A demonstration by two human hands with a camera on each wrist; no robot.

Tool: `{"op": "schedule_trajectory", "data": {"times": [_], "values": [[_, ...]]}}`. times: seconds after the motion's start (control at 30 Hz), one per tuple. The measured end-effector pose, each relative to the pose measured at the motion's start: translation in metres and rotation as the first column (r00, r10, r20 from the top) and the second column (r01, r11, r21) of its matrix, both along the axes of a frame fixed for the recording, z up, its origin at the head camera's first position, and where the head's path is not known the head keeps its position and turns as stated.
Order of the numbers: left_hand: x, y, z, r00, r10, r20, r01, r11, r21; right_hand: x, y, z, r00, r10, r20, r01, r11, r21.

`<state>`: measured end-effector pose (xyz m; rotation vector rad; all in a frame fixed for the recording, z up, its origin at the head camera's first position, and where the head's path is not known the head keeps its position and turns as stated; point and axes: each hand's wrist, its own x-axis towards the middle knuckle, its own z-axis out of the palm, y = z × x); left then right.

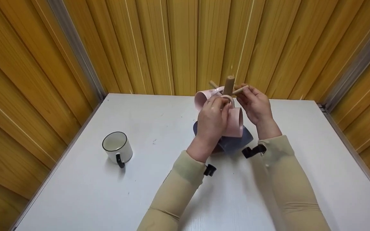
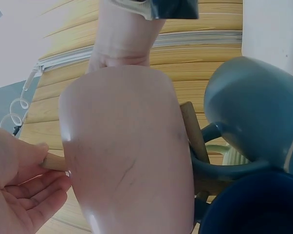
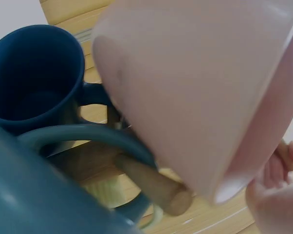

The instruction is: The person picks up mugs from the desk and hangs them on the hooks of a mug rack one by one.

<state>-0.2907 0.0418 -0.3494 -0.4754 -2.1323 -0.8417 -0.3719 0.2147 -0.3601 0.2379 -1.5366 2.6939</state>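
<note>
My left hand (image 1: 211, 120) pinches at the handle of the nearer pink mug (image 1: 234, 123), beside the wooden mug tree (image 1: 229, 84). In the left wrist view, the thumb and fingers of this hand (image 2: 20, 190) close around a short wooden piece beside the mug's wall (image 2: 127, 151). On the tree's right, my right hand (image 1: 255, 102) pinches a wooden peg (image 1: 240, 90) between thumb and fingers. A second pink mug (image 1: 202, 98) hangs on the far left side, its mouth facing left. Lower on the tree are a teal mug (image 3: 49, 190) and a navy mug (image 3: 39, 73).
A white mug (image 1: 117, 147) with black rim and handle stands upright at the table's left. Ribbed pale green ware (image 2: 234, 157) shows behind the blue mugs. Wood-panelled walls (image 1: 181, 48) enclose the back and sides of the white table (image 1: 75, 192).
</note>
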Motion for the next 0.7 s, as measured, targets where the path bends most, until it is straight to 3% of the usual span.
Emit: {"op": "schedule_trajectory", "data": {"times": [0.1, 0.27, 0.47, 0.6, 0.7], "values": [[0.0, -0.003, 0.0, 1.0, -0.012, 0.013, 0.012, 1.0, 0.011, 0.002, -0.001, -0.005, 0.999, 0.0, -0.047, -0.001, 1.0, -0.003], [-0.003, -0.014, 0.0, 0.995, -0.083, 0.053, 0.078, 0.993, 0.09, 0.01, -0.005, -0.013, 0.986, -0.019, -0.166, 0.011, 0.999, -0.044], [-0.009, -0.03, 0.005, 0.965, -0.208, 0.158, 0.166, 0.955, 0.246, 0.025, -0.015, -0.024, 0.954, -0.125, -0.272, 0.102, 0.99, -0.098], [-0.014, -0.037, 0.008, 0.938, -0.253, 0.237, 0.172, 0.933, 0.317, 0.033, -0.021, -0.029, 0.917, -0.209, -0.339, 0.181, 0.977, -0.111], [-0.019, -0.04, 0.01, 0.925, -0.255, 0.282, 0.157, 0.931, 0.328, 0.038, -0.024, -0.032, 0.864, -0.298, -0.405, 0.288, 0.954, -0.085]]}}
